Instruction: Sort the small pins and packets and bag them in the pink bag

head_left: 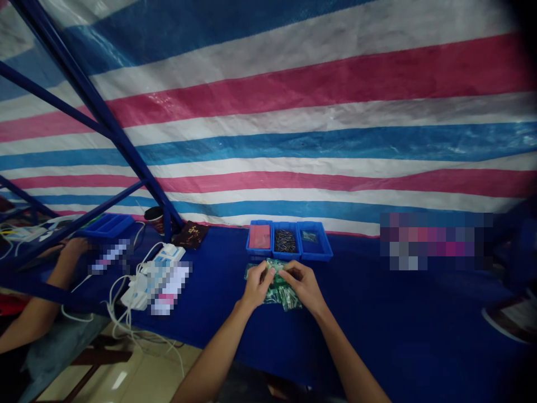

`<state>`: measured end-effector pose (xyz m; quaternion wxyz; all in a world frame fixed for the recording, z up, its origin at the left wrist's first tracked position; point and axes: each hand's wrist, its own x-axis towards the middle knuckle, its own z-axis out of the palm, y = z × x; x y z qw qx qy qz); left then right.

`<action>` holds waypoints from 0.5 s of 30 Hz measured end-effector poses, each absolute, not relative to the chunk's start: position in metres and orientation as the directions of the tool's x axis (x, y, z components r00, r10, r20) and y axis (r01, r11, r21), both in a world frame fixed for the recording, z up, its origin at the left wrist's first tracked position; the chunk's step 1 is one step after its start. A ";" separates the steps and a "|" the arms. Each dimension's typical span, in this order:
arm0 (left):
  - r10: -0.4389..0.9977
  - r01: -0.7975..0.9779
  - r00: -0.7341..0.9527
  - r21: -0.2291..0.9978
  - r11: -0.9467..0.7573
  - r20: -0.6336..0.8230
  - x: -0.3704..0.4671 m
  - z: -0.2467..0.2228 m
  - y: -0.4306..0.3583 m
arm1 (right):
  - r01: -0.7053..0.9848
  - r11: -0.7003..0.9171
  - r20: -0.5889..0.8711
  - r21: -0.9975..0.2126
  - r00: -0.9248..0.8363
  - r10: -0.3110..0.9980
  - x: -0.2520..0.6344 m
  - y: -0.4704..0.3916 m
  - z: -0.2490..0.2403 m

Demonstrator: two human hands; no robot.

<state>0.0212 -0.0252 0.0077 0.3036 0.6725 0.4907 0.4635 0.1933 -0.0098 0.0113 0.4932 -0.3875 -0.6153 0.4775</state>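
Both hands meet over a small pile of green-printed clear packets (289, 298) on the blue table. My left hand (257, 284) has thumb and fingers pinched on the left side of one small green packet (276, 268). Its right side is pinched by my right hand (302, 283). Just beyond stand three joined blue bins: the left bin (260, 253) holds pink pieces (259, 237), the middle one dark screws (285, 241), and the right bin (323, 246) a small clear packet (309, 237).
White power strips (157, 274) with tangled cables lie left, near a brown wrapper (191, 235) and a dark cup (155, 219). Beyond a blue metal frame (126, 151), another person's arm (62, 268) rests by a blue tray (108, 224). Striped sheeting (293, 112) hangs behind.
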 end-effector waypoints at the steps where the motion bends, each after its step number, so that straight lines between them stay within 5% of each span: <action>1: 0.941 0.382 0.090 0.861 -0.335 0.326 0.021 0.008 -0.025 | 0.030 0.256 0.244 -0.966 -0.212 0.946 0.193 -0.011 0.012; 7: 0.934 0.399 0.124 0.845 -0.355 0.334 0.023 0.010 -0.026 | 0.235 0.365 0.321 -0.901 -0.204 0.925 0.191 -0.013 0.009; 15: 0.934 0.402 0.076 0.846 -0.350 0.350 0.024 0.011 -0.025 | 0.281 0.361 0.342 -0.889 -0.116 0.932 0.191 -0.016 0.010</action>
